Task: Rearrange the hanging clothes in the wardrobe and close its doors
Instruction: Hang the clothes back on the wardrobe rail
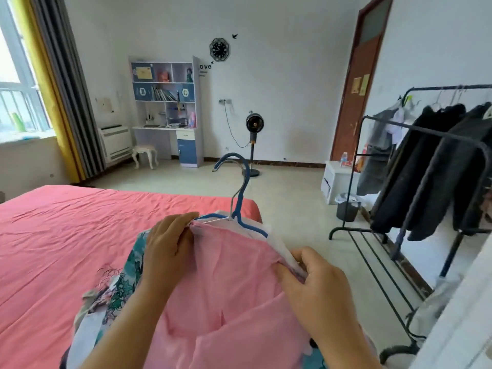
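Hands settling a pink garment (226, 296) onto a hanger above a bed, seemingly partway through sorting clothes.

Coral bedsheet (80, 222), creased, fills the left. Left hand (167, 243) pinches the thin pink cloth at the collar beside the blue wire hanger (241, 193); right hand (316, 280) pinches the opposite shoulder edge. Patterned teal fabric (127, 283) lies beneath. Likely next: square the shoulders, then carry it right to the black metal rack (426, 134) of dark, heavy coats. No wardrobe doors show.
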### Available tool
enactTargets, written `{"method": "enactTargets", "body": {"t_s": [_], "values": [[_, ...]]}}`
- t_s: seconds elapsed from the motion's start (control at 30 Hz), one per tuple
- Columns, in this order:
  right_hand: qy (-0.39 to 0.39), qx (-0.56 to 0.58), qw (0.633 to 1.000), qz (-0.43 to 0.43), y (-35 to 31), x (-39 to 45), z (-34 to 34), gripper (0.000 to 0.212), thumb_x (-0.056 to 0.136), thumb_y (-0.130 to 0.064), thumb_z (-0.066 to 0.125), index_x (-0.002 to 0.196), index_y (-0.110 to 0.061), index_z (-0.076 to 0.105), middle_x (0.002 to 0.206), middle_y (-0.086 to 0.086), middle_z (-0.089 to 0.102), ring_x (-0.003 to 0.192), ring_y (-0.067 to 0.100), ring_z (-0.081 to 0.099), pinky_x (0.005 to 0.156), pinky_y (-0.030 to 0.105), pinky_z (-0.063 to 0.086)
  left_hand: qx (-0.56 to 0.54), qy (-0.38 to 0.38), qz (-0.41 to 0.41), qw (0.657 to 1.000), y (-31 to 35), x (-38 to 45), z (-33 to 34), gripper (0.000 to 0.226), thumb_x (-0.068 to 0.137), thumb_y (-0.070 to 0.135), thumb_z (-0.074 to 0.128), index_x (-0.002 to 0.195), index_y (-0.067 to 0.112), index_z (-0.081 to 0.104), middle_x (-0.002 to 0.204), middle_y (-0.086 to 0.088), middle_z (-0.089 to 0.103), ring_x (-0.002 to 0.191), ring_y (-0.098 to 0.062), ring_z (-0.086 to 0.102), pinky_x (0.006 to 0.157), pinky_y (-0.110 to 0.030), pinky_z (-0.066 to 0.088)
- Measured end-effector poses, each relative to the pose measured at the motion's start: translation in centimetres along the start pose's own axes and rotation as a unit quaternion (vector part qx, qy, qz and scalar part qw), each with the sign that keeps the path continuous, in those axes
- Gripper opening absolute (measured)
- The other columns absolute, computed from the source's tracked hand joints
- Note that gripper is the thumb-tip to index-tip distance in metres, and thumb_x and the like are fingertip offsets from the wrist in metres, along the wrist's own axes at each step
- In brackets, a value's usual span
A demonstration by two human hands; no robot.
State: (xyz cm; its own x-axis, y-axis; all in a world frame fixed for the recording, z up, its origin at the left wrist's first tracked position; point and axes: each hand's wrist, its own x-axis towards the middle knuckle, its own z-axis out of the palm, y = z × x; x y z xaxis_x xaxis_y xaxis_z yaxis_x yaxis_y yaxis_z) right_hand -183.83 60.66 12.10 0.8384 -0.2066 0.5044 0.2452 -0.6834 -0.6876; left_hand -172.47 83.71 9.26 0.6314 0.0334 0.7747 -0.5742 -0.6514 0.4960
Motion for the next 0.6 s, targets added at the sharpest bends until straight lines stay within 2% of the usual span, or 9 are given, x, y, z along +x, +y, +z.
{"method": "enactTargets", "body": {"t_s": [0.1, 0.2, 0.23, 0.37, 0.4, 0.47, 0.5, 0.6], "values": [[0.057, -0.056, 0.996, 0.049, -1.2, -2.2, -2.8, 0.027, 0.081, -0.046, 0.065, 0.068, -0.028, 0.049, 0.060, -0.010, 0.058, 0.063, 0.012, 0.056, 0.060, 0.031, 0.047, -0.052, -0.050, 0.046, 0.996, 2.0, 0.1, 0.5, 0.035, 0.087, 0.031, 0.043, 0.109, 0.018, 0.066, 0.103, 0.005, 0.065, 0.094, -0.019, 0.060, 0.083, -0.040, 0.048], [0.103, -0.101, 0.985, 0.092, -2.4, -5.0, -4.4, 0.030, 0.080, -0.050, 0.064, 0.071, -0.023, 0.052, 0.060, -0.009, 0.057, 0.060, 0.008, 0.053, 0.057, 0.030, 0.045, -0.088, -0.088, 0.098, 0.987, 3.3, -0.1, 0.5, 0.035, 0.088, 0.033, 0.044, 0.104, 0.015, 0.069, 0.099, 0.012, 0.064, 0.088, -0.001, 0.056, 0.079, -0.020, 0.043], [0.106, -0.113, 0.982, 0.107, -2.7, -5.8, -4.8, 0.030, 0.080, -0.051, 0.063, 0.073, -0.023, 0.053, 0.061, -0.009, 0.058, 0.061, 0.009, 0.054, 0.058, 0.031, 0.046, -0.094, -0.100, 0.110, 0.984, 3.5, -0.3, 0.5, 0.033, 0.088, 0.033, 0.044, 0.103, 0.016, 0.068, 0.096, 0.013, 0.064, 0.085, 0.000, 0.055, 0.077, -0.017, 0.041], [0.131, -0.138, 0.966, 0.175, -4.0, -10.0, -5.7, 0.034, 0.075, -0.055, 0.064, 0.069, -0.024, 0.053, 0.056, -0.008, 0.056, 0.058, 0.009, 0.053, 0.057, 0.033, 0.045, -0.137, -0.158, 0.158, 0.965, 4.3, -2.0, 1.0, 0.023, 0.088, 0.030, 0.043, 0.102, 0.026, 0.061, 0.084, 0.005, 0.063, 0.075, -0.016, 0.057, 0.070, -0.037, 0.046], [0.141, -0.129, 0.964, 0.187, -4.2, -11.0, -5.9, 0.038, 0.070, -0.060, 0.064, 0.067, -0.024, 0.054, 0.054, -0.007, 0.056, 0.056, 0.010, 0.053, 0.056, 0.034, 0.045, -0.147, -0.175, 0.172, 0.958, 4.7, -2.4, 1.1, 0.021, 0.086, 0.030, 0.043, 0.101, 0.028, 0.059, 0.081, 0.007, 0.060, 0.074, -0.015, 0.055, 0.068, -0.035, 0.045], [0.151, -0.105, 0.957, 0.225, -4.4, -13.7, -6.9, 0.042, 0.061, -0.066, 0.063, 0.067, -0.025, 0.059, 0.057, -0.010, 0.059, 0.053, 0.008, 0.051, 0.053, 0.032, 0.044, -0.170, -0.222, 0.197, 0.940, 5.9, -3.5, 1.3, 0.018, 0.084, 0.033, 0.044, 0.097, 0.032, 0.055, 0.080, 0.012, 0.054, 0.072, -0.008, 0.050, 0.067, -0.023, 0.041], [0.143, -0.096, 0.953, 0.250, -4.3, -14.8, -7.7, 0.039, 0.061, -0.062, 0.065, 0.068, -0.024, 0.062, 0.058, -0.012, 0.060, 0.053, 0.008, 0.051, 0.053, 0.030, 0.043, -0.183, -0.246, 0.209, 0.929, 6.5, -4.0, 1.3, 0.017, 0.083, 0.034, 0.044, 0.096, 0.033, 0.054, 0.082, 0.014, 0.052, 0.072, -0.006, 0.049, 0.065, -0.019, 0.039], [0.143, -0.107, 0.931, 0.319, -4.3, -19.3, -10.6, 0.030, 0.066, -0.039, 0.075, 0.061, -0.015, 0.058, 0.050, -0.008, 0.054, 0.046, 0.005, 0.043, 0.049, 0.024, 0.037, -0.234, -0.311, 0.270, 0.881, 9.2, -6.5, 2.0, 0.016, 0.082, 0.036, 0.046, 0.096, 0.033, 0.053, 0.088, 0.021, 0.050, 0.071, -0.003, 0.050, 0.060, -0.024, 0.043]]}}
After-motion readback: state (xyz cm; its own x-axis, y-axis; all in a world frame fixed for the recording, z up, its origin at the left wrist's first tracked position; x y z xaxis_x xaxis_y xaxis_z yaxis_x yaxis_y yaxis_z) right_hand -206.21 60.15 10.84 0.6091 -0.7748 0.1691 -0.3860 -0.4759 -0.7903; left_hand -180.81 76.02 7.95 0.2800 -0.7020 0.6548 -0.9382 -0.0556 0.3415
